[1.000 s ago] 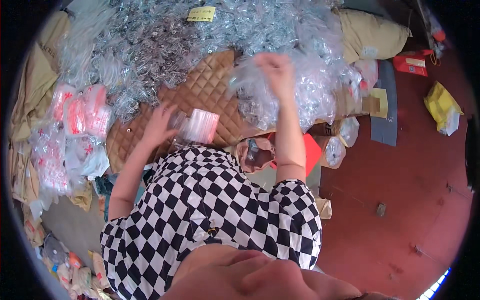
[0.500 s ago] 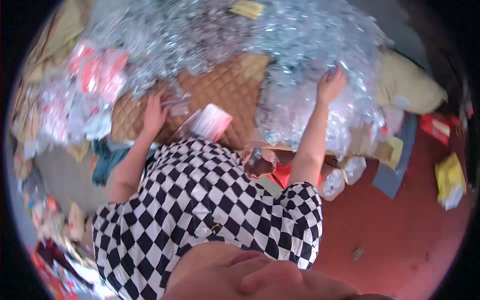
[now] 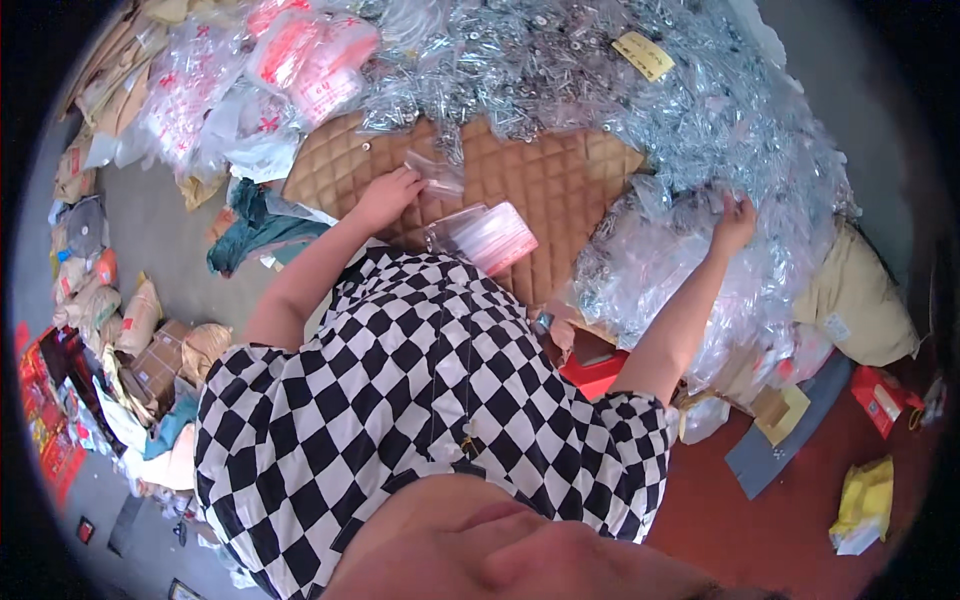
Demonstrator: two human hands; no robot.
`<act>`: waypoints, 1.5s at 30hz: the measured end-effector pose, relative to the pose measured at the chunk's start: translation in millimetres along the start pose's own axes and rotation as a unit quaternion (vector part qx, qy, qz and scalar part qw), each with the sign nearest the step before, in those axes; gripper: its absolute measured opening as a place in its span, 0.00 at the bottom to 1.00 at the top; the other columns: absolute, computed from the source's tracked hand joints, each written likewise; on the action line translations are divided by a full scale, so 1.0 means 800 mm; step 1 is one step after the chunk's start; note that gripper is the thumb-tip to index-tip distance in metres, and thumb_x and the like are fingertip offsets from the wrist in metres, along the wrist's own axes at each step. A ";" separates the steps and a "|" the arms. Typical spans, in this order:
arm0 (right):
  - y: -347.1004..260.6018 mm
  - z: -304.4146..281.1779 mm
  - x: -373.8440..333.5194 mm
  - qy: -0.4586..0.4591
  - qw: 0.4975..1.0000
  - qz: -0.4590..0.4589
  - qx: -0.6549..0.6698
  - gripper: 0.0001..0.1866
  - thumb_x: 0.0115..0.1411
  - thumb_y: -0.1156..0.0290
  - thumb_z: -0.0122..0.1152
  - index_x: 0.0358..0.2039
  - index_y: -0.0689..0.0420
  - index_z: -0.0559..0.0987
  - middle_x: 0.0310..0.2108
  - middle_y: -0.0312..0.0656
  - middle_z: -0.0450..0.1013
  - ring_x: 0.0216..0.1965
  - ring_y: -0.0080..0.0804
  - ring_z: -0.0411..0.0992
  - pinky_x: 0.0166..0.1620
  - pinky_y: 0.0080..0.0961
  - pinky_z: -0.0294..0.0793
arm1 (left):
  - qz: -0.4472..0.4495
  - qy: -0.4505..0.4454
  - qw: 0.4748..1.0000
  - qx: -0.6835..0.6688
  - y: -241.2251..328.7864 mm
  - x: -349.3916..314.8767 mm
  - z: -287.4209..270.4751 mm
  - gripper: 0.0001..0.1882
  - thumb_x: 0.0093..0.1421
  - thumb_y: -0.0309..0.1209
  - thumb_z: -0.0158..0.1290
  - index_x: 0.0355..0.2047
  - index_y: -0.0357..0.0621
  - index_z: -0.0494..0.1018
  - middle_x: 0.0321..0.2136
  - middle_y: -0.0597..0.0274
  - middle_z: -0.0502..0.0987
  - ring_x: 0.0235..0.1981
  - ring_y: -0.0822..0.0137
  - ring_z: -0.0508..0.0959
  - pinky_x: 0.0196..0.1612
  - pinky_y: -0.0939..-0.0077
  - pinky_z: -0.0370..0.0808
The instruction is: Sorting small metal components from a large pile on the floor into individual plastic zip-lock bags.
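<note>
The left hand (image 3: pixel 392 197) appears to pinch the edge of a small clear bag (image 3: pixel 438 178) over the brown quilted pad (image 3: pixel 555 180). The right hand (image 3: pixel 736 222) is at the heap of clear packets (image 3: pixel 775 150) on the right, fingers curled; whether they grip anything, I cannot tell. A stack of clear bags (image 3: pixel 497 238) lies near the body, on the pad. Film this thin should handle best pinched lightly by one edge, and a packet lifted by a loose corner should drag fewer neighbours (they look tangled). A second ago the left hand was spread just beside the stack; now its fingers are drawn together, farther from it. The right hand has shifted rightward across the heap, and the view has turned.
</note>
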State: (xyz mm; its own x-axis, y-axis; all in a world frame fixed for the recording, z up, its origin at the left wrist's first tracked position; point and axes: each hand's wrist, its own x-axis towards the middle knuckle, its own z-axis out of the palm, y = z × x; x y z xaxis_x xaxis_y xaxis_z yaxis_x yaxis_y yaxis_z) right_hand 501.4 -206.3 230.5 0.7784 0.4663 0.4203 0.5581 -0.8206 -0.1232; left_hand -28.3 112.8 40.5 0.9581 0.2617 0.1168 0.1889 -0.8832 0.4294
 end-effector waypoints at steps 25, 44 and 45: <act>-0.341 0.141 -0.233 -0.327 0.817 0.102 0.464 0.29 0.52 0.71 0.65 0.55 0.55 0.67 0.46 0.49 0.73 0.45 0.46 0.74 0.48 0.47 0.73 | -0.202 0.184 0.864 -0.424 0.072 0.002 -0.076 0.05 0.62 0.26 0.52 0.36 0.39 0.75 0.31 0.57 0.76 0.31 0.61 0.76 0.36 0.69 0.72; -0.512 0.038 -0.037 -0.444 0.699 -0.070 0.557 0.39 0.48 0.73 0.73 0.61 0.54 0.66 0.47 0.46 0.75 0.47 0.37 0.74 0.42 0.29 0.79 | -0.156 0.376 0.864 -0.297 0.072 -0.007 -0.158 0.13 0.50 0.33 0.66 0.28 0.43 0.73 0.29 0.60 0.72 0.29 0.63 0.73 0.37 0.72 0.73; -0.527 0.055 -0.017 -0.446 0.699 -0.075 0.554 0.39 0.48 0.73 0.73 0.61 0.54 0.66 0.47 0.46 0.75 0.47 0.37 0.74 0.42 0.29 0.79 | -0.138 0.398 0.882 -0.209 0.069 -0.007 -0.163 0.12 0.50 0.32 0.66 0.30 0.44 0.74 0.31 0.60 0.72 0.32 0.62 0.74 0.43 0.67 0.74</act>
State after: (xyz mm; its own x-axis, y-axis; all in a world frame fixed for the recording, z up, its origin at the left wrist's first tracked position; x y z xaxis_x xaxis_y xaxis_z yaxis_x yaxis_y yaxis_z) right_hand 268.2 147.5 236.7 0.2808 0.9457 -0.1638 0.1488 -0.2115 -0.9660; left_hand -51.4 113.2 180.0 0.4013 0.7819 0.4771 0.1348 -0.5656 0.8136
